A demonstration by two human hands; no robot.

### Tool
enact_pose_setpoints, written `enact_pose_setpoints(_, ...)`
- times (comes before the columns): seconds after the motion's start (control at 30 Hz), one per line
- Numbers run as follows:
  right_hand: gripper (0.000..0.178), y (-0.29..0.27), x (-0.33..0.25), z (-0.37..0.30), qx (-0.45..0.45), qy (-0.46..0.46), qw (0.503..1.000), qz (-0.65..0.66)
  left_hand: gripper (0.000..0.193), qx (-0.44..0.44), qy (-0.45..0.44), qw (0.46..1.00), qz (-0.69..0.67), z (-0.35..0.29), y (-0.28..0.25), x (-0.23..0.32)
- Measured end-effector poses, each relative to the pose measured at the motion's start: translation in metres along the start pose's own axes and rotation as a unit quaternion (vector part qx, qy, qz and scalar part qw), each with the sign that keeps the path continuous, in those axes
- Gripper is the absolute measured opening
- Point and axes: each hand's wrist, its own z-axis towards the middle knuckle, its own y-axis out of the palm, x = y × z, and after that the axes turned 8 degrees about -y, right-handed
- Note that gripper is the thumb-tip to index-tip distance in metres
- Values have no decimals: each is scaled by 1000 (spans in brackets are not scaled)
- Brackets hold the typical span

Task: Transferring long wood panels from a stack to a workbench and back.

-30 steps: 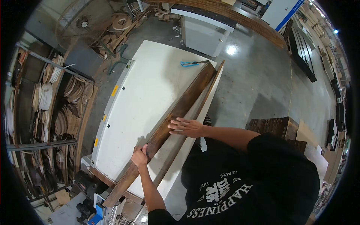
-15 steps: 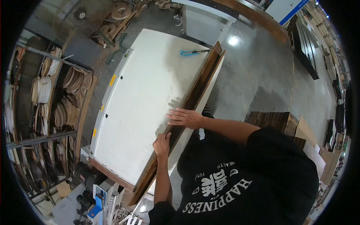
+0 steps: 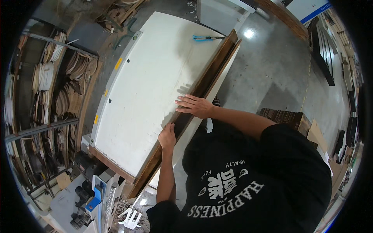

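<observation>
Two long, dark brown wooden boards lie side by side along the right edge of a white-topped worktable. My right hand rests across the boards with its fingers stretched out and slightly spread, their tips reaching over the white top. Nearer to me, my left hand is closed at the boards' left edge, its thumb pointing up along the wood. Its fingertips are partly hidden. Beyond both hands, a blue-handled tool, perhaps pliers or scissors, lies by the boards' far end.
A metal rail with yellow labels runs along the table's left side. Shelves of curved wood pieces stand at the left, a blue-and-silver machine at the lower left. Stacked brown strips lie on the right, by my arm.
The view has shifted a little, so the table and boards sit higher in it. Both hands stay on the boards in nearly the same posture.
</observation>
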Motion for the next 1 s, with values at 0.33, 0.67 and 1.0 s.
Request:
enact_pose_setpoints(0.33,25,17,5,-24,10,-103,990,100,30,26,-9,999,37,4,-19,-20)
enact_pose_setpoints(0.67,37,42,32,25,-111,-10,984,140,34,160,15,987,23,-4,-142,-39)
enact_pose_setpoints(1.0,45,26,-7,-82,119,366,901,199,32,116,-31,993,-16,-30,-134,-41)
